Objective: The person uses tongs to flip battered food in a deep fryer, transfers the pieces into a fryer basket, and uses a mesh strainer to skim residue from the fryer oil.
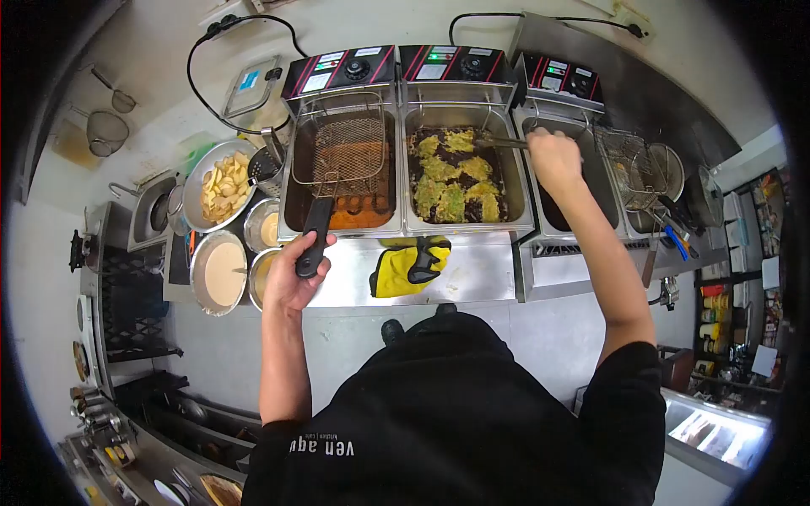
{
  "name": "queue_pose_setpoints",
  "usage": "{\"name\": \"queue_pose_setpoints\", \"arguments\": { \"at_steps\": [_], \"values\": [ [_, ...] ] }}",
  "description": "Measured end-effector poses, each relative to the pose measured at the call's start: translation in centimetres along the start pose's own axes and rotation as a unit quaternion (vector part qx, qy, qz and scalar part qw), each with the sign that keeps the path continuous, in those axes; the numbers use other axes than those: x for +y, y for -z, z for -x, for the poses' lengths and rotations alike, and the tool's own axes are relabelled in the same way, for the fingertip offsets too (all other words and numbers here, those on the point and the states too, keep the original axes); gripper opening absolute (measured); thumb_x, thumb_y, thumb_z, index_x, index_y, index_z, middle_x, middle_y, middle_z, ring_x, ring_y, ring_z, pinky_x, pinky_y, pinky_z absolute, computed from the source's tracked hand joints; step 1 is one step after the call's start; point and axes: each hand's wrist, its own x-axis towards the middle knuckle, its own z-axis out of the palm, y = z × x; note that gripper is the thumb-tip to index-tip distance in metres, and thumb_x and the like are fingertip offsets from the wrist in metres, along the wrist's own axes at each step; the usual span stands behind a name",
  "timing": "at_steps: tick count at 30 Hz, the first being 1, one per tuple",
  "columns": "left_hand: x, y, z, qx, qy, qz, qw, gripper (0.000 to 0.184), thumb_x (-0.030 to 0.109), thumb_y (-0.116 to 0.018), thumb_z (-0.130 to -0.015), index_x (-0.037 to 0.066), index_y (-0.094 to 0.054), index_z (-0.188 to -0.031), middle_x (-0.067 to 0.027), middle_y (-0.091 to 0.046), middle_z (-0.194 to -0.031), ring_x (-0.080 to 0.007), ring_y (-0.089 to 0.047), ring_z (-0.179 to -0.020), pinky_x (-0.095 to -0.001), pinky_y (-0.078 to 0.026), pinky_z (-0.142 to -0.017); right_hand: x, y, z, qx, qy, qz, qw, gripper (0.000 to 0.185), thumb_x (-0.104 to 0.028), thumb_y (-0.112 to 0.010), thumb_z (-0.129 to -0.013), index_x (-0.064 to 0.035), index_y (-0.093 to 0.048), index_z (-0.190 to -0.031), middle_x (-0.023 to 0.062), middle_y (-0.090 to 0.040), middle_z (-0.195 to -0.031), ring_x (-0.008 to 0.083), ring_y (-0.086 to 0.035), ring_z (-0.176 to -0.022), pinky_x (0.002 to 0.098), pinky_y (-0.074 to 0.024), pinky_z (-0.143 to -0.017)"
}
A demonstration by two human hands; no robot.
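Wire basket (pixel 348 143) in left hand (pixel 294 277), metal utensil (pixel 506 143) in right hand (pixel 557 162), fritters (pixel 453 205) between.

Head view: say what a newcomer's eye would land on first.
Likely the green-gold fritters in the middle fryer, with the right hand holding a metal utensil in from their right. Next, the wire basket at the left fryer, its black handle in the left hand. Then the yellow and black cloth on the steel counter in front of the fryers.

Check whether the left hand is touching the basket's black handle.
Touching. The head view shows the left hand gripping the black handle, its lower end against the palm.
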Motion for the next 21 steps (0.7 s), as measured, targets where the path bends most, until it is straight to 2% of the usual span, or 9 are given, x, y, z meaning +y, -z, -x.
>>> {"name": "queue_pose_setpoints", "arguments": {
  "at_steps": [2,3,5,6,10,13,15,18,21],
  "values": [
    [-0.1,-0.7,0.5,0.005,-0.015,0.021,1.0,0.029,0.018,-0.05,-0.094,-0.004,-0.05,-0.113,-0.0164,-0.065,-0.099,-0.0157,-0.058,-0.055,-0.0195,-0.045,-0.038,0.3,2.1,1.8,0.076,-0.054,-0.039,0.995,0.017,-0.006,-0.06,-0.073,-0.0036,-0.064,-0.089,0.0094,-0.061,-0.087,0.0273,-0.064,-0.079,0.0347,-0.0538,-0.063],
    [-0.1,-1.2,0.8,0.007,-0.026,0.041,0.999,0.032,0.02,-0.048,-0.095,-0.005,-0.049,-0.115,-0.0176,-0.065,-0.102,-0.017,-0.059,-0.056,-0.0202,-0.048,-0.041,0.3,2.0,2.7,0.078,-0.053,-0.04,0.995,0.017,-0.006,-0.06,-0.073,-0.0036,-0.064,-0.089,0.0094,-0.061,-0.087,0.0273,-0.064,-0.079,0.0347,-0.0538,-0.063],
    [0.1,-2.0,1.7,-0.009,-0.033,0.033,0.999,0.035,0.022,-0.045,-0.096,-0.005,-0.048,-0.118,-0.0183,-0.064,-0.104,-0.0179,-0.061,-0.058,-0.021,-0.05,-0.044,0.5,1.4,4.5,0.06,-0.092,-0.092,0.99,0.02,-0.003,-0.059,-0.074,-0.0008,-0.06,-0.094,0.0126,-0.058,-0.094,0.0296,-0.063,-0.082,0.0369,-0.0543,-0.065],
    [0.1,-2.2,2.0,-0.025,-0.035,0.024,0.999,0.038,0.025,-0.042,-0.098,-0.005,-0.046,-0.121,-0.0189,-0.064,-0.107,-0.0188,-0.062,-0.06,-0.0218,-0.052,-0.046,0.6,1.3,5.3,0.008,-0.099,-0.124,0.987,0.02,-0.001,-0.059,-0.073,-0.0007,-0.06,-0.093,0.0147,-0.058,-0.097,0.0314,-0.063,-0.08,0.0383,-0.0544,-0.067],
    [-0.5,-2.2,2.3,-0.004,-0.04,0.0,0.999,0.04,0.026,-0.038,-0.099,-0.005,-0.045,-0.124,-0.0178,-0.064,-0.108,-0.0182,-0.062,-0.063,-0.022,-0.051,-0.048,0.7,1.4,8.1,-0.041,-0.11,-0.139,0.983,0.021,-0.006,-0.061,-0.077,-0.0034,-0.061,-0.098,0.0146,-0.058,-0.094,0.0324,-0.063,-0.081,0.0401,-0.0537,-0.066],
    [-1.0,-1.9,2.2,0.021,-0.052,-0.031,0.998,0.037,0.023,-0.038,-0.099,-0.004,-0.045,-0.124,-0.0163,-0.064,-0.108,-0.0165,-0.061,-0.066,-0.0223,-0.049,-0.05,0.3,2.6,10.1,-0.01,-0.171,-0.222,0.96,0.023,-0.011,-0.062,-0.081,-0.0065,-0.061,-0.103,0.0163,-0.061,-0.09,0.0345,-0.063,-0.08,0.0432,-0.0524,-0.067],
    [-1.2,-1.8,2.1,0.03,-0.058,-0.031,0.997,0.035,0.022,-0.038,-0.099,-0.003,-0.046,-0.123,-0.015,-0.065,-0.107,-0.0149,-0.06,-0.066,-0.0224,-0.048,-0.051,0.3,3.1,11.2,-0.057,-0.214,-0.27,0.937,0.023,-0.016,-0.061,-0.084,-0.0079,-0.062,-0.106,0.0179,-0.064,-0.086,0.0363,-0.064,-0.081,0.0453,-0.0511,-0.069],
    [-1.3,-1.8,1.9,0.036,-0.054,0.003,0.998,0.032,0.019,-0.042,-0.098,-0.002,-0.046,-0.121,-0.0175,-0.064,-0.107,-0.0177,-0.061,-0.062,-0.0229,-0.048,-0.047,0.4,3.6,12.6,-0.063,-0.22,-0.275,0.934,0.025,-0.016,-0.06,-0.085,-0.0089,-0.063,-0.109,0.0166,-0.066,-0.089,0.0364,-0.064,-0.081,0.0453,-0.0506,-0.071],
    [-1.4,-1.9,2.0,0.034,-0.064,-0.008,0.997,0.03,0.018,-0.045,-0.097,-0.001,-0.046,-0.12,-0.0168,-0.064,-0.106,-0.0168,-0.061,-0.063,-0.0224,-0.047,-0.047,0.2,4.6,13.1,-0.043,-0.237,-0.292,0.926,0.025,-0.016,-0.06,-0.085,-0.0101,-0.063,-0.109,0.0152,-0.066,-0.091,0.0358,-0.064,-0.083,0.0453,-0.0506,-0.071]
  ]
}}
